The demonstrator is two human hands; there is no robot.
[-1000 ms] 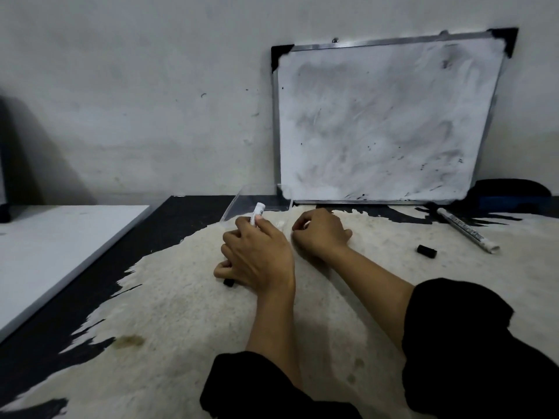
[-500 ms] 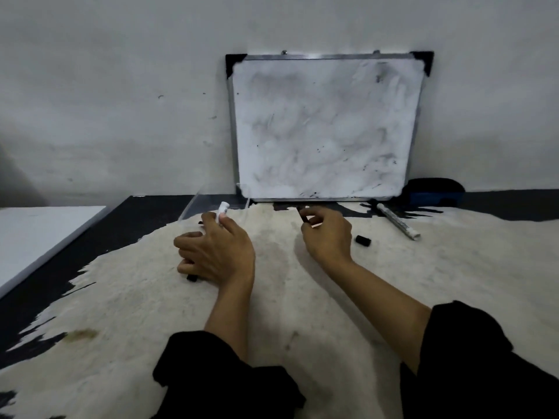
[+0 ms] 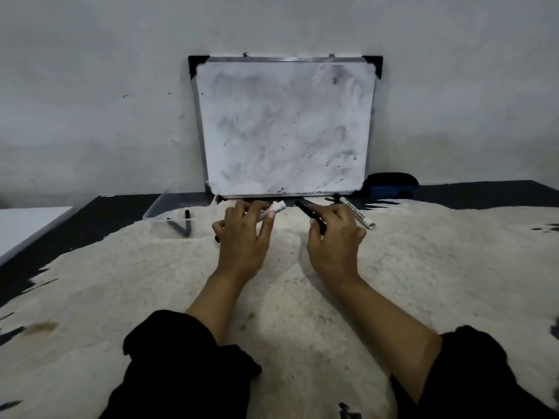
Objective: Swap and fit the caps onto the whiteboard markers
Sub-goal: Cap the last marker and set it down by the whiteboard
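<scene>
Markers sit in both hands above a pale hide-like mat [image 3: 302, 343] on the dark worktop [image 3: 99, 213], in front of a smudged whiteboard [image 3: 284, 128] leaning on the wall. The left hand [image 3: 242, 237] grips a white marker [image 3: 273, 209], its bare end aimed at the right hand [image 3: 334, 237], which pinches a thin black pen [image 3: 310, 213] between its fingers. A third marker [image 3: 357, 212] lies on the mat just beside the right hand, and two dark sticks [image 3: 181, 226] rest in a clear tray [image 3: 165, 204] to the left. The likely trouble is a mismatch: a cap pushed on crooked could jam or slip off, and an uncapped tip could smear ink on skin or mat. No loose cap is plainly visible; one may be hidden under a palm. Whether the black pen is capped is hard to tell in the dim light, and a dark object [image 3: 390, 186] behind the board's right corner is too shadowed to name.
</scene>
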